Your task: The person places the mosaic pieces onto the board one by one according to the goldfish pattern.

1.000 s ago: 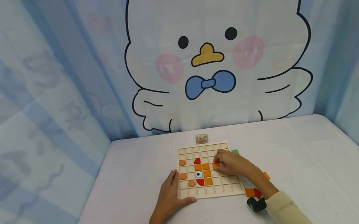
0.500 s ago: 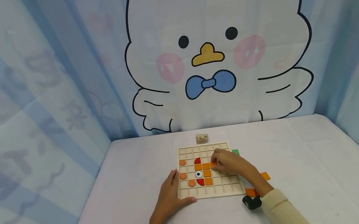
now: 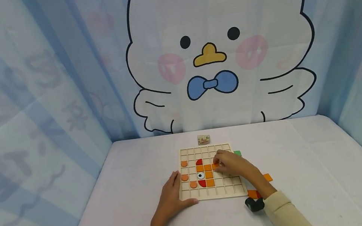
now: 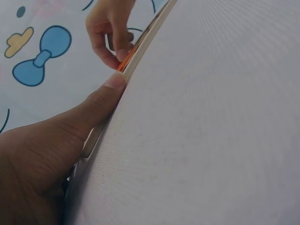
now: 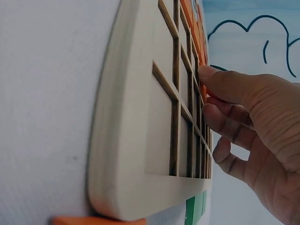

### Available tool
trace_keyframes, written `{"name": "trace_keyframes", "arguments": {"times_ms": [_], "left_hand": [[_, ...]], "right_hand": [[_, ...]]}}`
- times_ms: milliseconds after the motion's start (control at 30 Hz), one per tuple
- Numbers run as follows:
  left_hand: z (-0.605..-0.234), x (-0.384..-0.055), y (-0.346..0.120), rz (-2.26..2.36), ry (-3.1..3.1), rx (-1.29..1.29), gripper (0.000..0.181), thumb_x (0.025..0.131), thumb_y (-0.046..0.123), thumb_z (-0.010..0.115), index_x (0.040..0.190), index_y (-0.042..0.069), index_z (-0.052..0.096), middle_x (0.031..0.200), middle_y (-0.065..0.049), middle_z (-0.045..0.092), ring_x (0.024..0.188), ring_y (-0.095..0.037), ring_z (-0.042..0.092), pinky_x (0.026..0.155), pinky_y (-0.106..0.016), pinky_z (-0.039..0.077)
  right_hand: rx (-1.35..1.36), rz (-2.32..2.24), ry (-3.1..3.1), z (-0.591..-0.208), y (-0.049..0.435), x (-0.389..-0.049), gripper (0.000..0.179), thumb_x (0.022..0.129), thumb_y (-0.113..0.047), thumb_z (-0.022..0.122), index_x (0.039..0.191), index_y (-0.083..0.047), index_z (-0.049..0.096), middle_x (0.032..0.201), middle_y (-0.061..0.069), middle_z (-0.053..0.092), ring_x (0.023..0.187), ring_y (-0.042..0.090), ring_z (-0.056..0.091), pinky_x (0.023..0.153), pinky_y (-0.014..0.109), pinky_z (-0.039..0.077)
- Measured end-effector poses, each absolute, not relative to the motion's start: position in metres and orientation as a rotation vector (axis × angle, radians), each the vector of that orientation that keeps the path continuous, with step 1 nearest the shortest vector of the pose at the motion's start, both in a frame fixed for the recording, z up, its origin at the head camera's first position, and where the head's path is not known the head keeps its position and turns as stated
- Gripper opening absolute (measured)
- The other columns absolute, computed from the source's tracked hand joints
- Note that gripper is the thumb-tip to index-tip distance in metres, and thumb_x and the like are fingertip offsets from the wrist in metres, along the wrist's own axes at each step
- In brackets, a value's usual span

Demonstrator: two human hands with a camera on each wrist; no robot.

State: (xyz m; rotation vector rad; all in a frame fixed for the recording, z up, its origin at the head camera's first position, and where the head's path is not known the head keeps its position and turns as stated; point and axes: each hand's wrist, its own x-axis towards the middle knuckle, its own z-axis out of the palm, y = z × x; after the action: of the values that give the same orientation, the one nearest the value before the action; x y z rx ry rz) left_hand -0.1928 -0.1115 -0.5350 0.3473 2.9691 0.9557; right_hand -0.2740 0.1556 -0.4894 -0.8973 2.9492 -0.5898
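A pale wooden grid board (image 3: 226, 190) lies on the white table. My left hand (image 3: 172, 197) rests at its near left corner, fingers straight along the left edge and thumb along the front edge. With thumb and fingertips, my right hand (image 3: 232, 162) pinches an orange square tile (image 3: 215, 166) at the board, right beside a row of two orange squares. The right fingers partly hide that tile. In the right wrist view, the thumb and index finger meet at the orange tiles. Set in the grid are more orange squares, red rounded pieces (image 3: 199, 162), orange discs (image 3: 184, 177) and an eye disc (image 3: 200, 175).
Beyond the board lies a small patterned card (image 3: 203, 140). A green tile (image 3: 237, 153) shows past the right edge. Orange tiles (image 3: 268, 177) and a red piece lie to the right, partly behind the right forearm. A black device (image 3: 254, 204) sits at the right wrist.
My right hand has moved slightly left with the orange square tile, bringing it up to the row of orange squares. In the last half second it hardly moves. The left hand stays put.
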Motion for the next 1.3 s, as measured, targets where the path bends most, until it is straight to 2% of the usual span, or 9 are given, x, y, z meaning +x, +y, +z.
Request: {"name": "trace_keyframes", "arguments": {"times_ms": [433,633,800,1067,1300], "left_hand": [[-0.534,-0.191,-0.111,0.951,2.995,0.361,0.122,0.066,0.073,0.074,0.154,0.002,0.026,0.161,-0.016,0.023,0.143,-0.036,0.031,0.115,-0.053,0.032],[-0.534,-0.191,-0.111,0.952,3.002,0.362,0.123,0.066,0.073,0.074,0.154,0.003,0.026,0.161,-0.015,0.023,0.143,-0.035,0.031,0.115,-0.052,0.032],[-0.535,-0.192,-0.111,0.949,3.007,0.378,0.124,0.065,0.074,0.073,0.154,0.003,0.025,0.161,-0.016,0.023,0.144,-0.035,0.031,0.116,-0.051,0.032],[-0.539,-0.194,-0.111,0.950,3.016,0.382,0.125,0.065,0.076,0.072,0.154,0.003,0.025,0.161,-0.015,0.023,0.144,-0.034,0.031,0.116,-0.051,0.032],[-0.539,-0.194,-0.112,0.974,2.994,0.362,0.124,0.065,0.075,0.073,0.154,0.003,0.025,0.161,-0.014,0.023,0.144,-0.034,0.031,0.116,-0.051,0.031]], "right_hand": [[-0.943,-0.620,2.944,-0.488,0.157,-0.272,0.019,0.088,-0.017,0.073,0.104,-0.007,0.070,0.098,0.001,0.062,0.080,0.010,0.054,0.075,0.028,0.053],[-0.806,-0.708,2.932,-0.483,0.165,-0.268,0.021,0.090,-0.018,0.071,0.108,-0.007,0.070,0.105,0.002,0.064,0.086,0.012,0.057,0.082,0.033,0.054],[-0.758,-0.750,2.922,-0.477,0.179,-0.263,0.018,0.090,-0.016,0.070,0.105,-0.005,0.069,0.102,0.003,0.063,0.084,0.013,0.056,0.079,0.033,0.053],[-0.746,-0.708,2.939,-0.472,0.215,-0.251,0.019,0.088,-0.014,0.072,0.103,-0.003,0.070,0.094,0.004,0.063,0.078,0.010,0.052,0.071,0.026,0.051],[-0.558,-0.687,2.915,-0.470,0.246,-0.237,0.022,0.086,-0.020,0.075,0.102,-0.007,0.069,0.093,0.000,0.062,0.080,0.013,0.053,0.076,0.030,0.056]]}}
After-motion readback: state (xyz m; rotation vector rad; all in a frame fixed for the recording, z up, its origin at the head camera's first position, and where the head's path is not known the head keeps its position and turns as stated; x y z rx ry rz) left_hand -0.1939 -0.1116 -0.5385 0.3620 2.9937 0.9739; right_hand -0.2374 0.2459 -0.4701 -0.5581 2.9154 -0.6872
